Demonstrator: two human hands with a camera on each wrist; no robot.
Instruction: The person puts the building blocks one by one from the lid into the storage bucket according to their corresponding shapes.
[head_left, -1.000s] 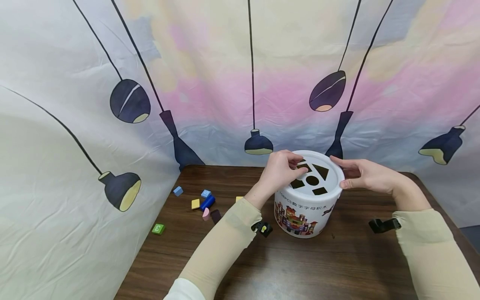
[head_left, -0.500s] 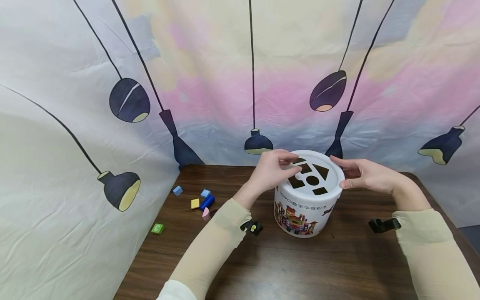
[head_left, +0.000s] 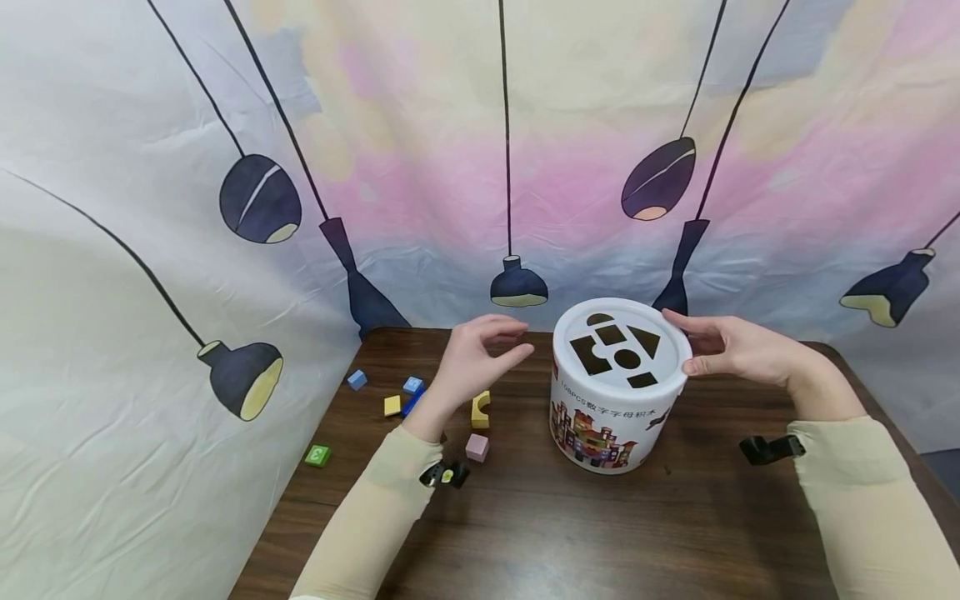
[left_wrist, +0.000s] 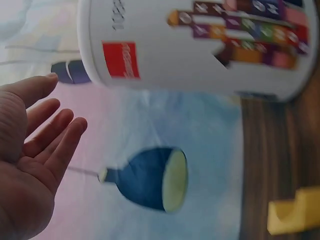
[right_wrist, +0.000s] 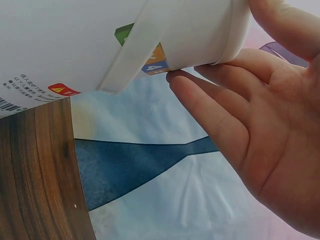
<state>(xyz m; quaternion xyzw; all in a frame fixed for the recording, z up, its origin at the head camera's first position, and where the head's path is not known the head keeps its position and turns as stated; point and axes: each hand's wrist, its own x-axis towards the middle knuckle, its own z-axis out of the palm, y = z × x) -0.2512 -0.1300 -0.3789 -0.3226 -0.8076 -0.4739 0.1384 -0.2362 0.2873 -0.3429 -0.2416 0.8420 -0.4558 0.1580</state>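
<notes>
the white bucket (head_left: 609,421) is standing upright on the table (head_left: 570,542); an uneven push could be tipping or sliding it, since only the right hand (head_left: 722,348) is steadying it, and a dipping left wrist could be knocking the pink block (head_left: 477,447). right thumb and fingers are gripping the rim; the left hand (head_left: 477,354) is hovering apart, loosely open, holding nothing.

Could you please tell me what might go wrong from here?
The left hand could knock the yellow notched block or the pink cube, which appear close to it in the head view. The right hand touches the bucket high on one side, so a firm push there might tip or slide it.
</notes>
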